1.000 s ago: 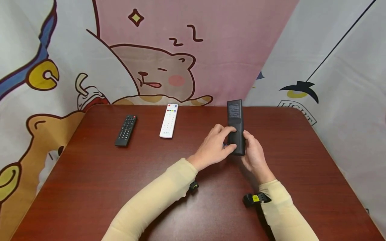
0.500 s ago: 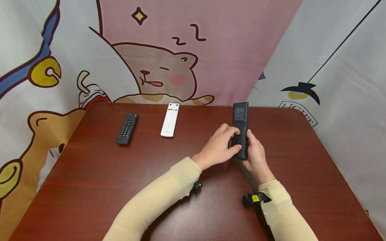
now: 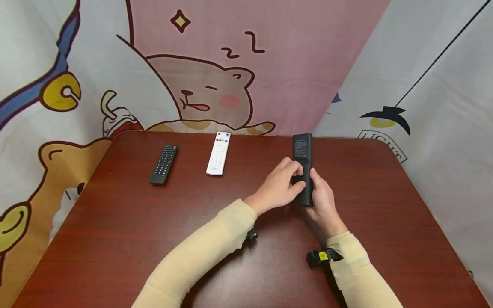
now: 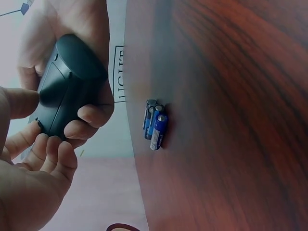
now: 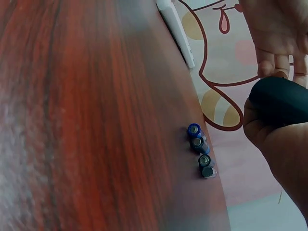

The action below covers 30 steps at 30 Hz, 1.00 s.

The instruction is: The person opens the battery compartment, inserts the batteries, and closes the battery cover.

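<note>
A black remote control (image 3: 302, 147) is held over the right part of the table, its back with a printed label facing up. My right hand (image 3: 324, 201) grips it from the right side and underneath. My left hand (image 3: 278, 185) has its bent thumb and index finger on the lower back of the remote. In the left wrist view, the left thumb presses the back cover (image 4: 53, 98), beside a seam, while other fingertips touch the remote's edge. Several blue and dark batteries (image 4: 158, 126) lie side by side on the table beyond the hands, hidden in the head view.
A smaller black remote (image 3: 164, 164) and a white remote (image 3: 218, 154) lie face up on the back left of the brown table (image 3: 96, 239). A cartoon-printed curtain (image 3: 292, 55) hangs behind the table's far edge.
Both hands and the black remote first shift slightly right, then back left and a little nearer. The left index finger bends more on the remote's back. The other remotes stay put.
</note>
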### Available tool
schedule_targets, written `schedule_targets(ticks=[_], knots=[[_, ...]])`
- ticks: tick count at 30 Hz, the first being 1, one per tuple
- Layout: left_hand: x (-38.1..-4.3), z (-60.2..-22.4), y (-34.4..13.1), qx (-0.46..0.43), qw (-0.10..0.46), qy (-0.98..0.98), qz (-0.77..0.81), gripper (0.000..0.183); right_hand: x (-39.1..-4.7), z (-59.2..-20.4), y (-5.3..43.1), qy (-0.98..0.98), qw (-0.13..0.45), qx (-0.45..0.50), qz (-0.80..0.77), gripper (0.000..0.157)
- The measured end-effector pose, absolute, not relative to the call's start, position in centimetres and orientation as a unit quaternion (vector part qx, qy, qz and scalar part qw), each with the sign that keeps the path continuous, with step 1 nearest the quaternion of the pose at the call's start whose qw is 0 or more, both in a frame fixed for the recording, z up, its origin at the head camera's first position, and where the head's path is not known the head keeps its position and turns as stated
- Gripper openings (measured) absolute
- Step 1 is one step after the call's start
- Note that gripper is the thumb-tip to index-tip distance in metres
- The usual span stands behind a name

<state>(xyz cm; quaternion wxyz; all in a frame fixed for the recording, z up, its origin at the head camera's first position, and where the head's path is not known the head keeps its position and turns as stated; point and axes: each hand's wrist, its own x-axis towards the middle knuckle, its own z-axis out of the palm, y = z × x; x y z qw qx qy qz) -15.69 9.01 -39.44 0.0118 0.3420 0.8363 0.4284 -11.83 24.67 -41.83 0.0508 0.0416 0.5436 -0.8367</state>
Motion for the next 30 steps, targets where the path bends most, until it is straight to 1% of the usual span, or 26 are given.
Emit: schedule_targets(ticks=[9,16,20,26,30], knots=[[-15.7,-39.5,9.1,0.348,0.013,0.839,0.419,0.01,-11.7,-42.0,24.5,0.544,0.042,0.048,-0.837,0.043],[-15.8,-39.2,9.0,0.347,0.016,0.827,0.441,0.013,-11.8,-41.9,24.6,0.542,0.042,0.047,-0.838,0.043],[-16.0,-39.1,8.7,0.344,0.02,0.817,0.463,0.011,-11.9,-41.9,24.6,0.542,0.044,0.055,-0.837,0.043],[-16.4,-39.0,8.2,0.339,0.037,0.801,0.493,0.01,-12.1,-41.9,24.6,0.556,0.048,0.067,-0.827,0.047],[-16.6,-39.2,7.9,0.328,0.044,0.791,0.514,0.01,-12.3,-42.0,24.5,0.546,0.048,0.067,-0.834,0.045]])
